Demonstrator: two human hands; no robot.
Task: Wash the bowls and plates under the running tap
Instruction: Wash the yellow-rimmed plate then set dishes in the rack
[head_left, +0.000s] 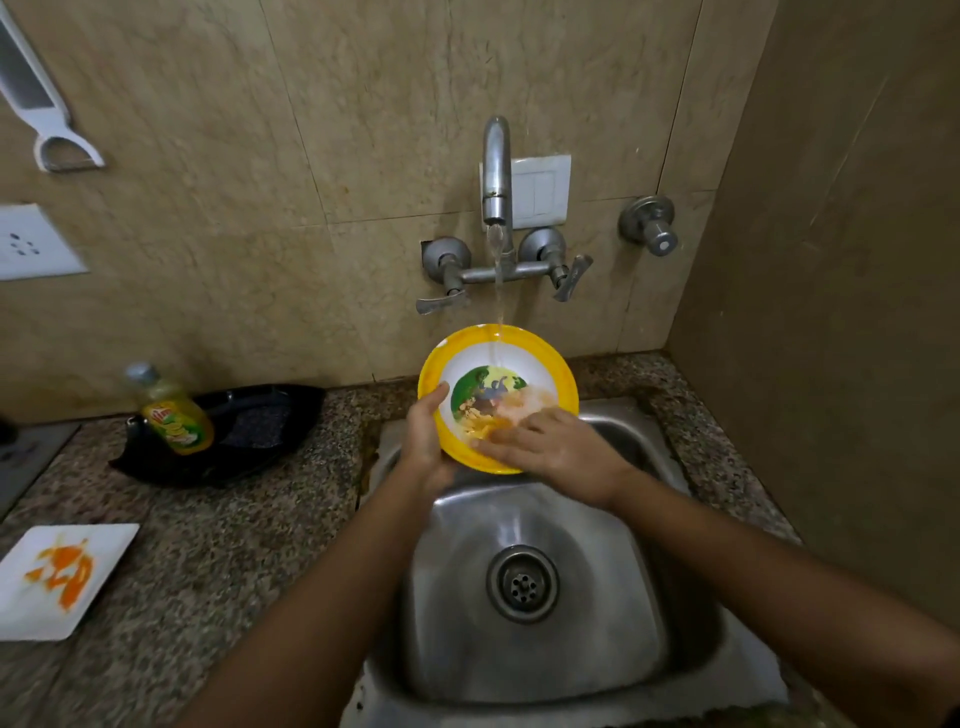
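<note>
The bowl (497, 397), yellow rim with a cartoon print on the white inside, is up over the back edge of the sink (524, 665), tilted so its inside faces you. Water from the tap (496, 171) is running and hits the upper inside of the bowl. Your left hand (427, 441) is clamped on the bowl's left rim, thumb hooked over the front and the rest of the hand behind it. Your right hand (553, 447) lies flat, fingers together, pressed on the lower inside of the bowl, where there's an orange smear. It's a bit blurred there, so can't make out more.

The sink basin below looks wet, with the drain (522, 583) in the middle. On the counter (218, 525) to the left, a white square plate (65, 579) with orange mess on it sits near the front left edge. Further back, by the wall, a yellow dish soap bottle (174, 413) leans in a black tray (228, 434).
</note>
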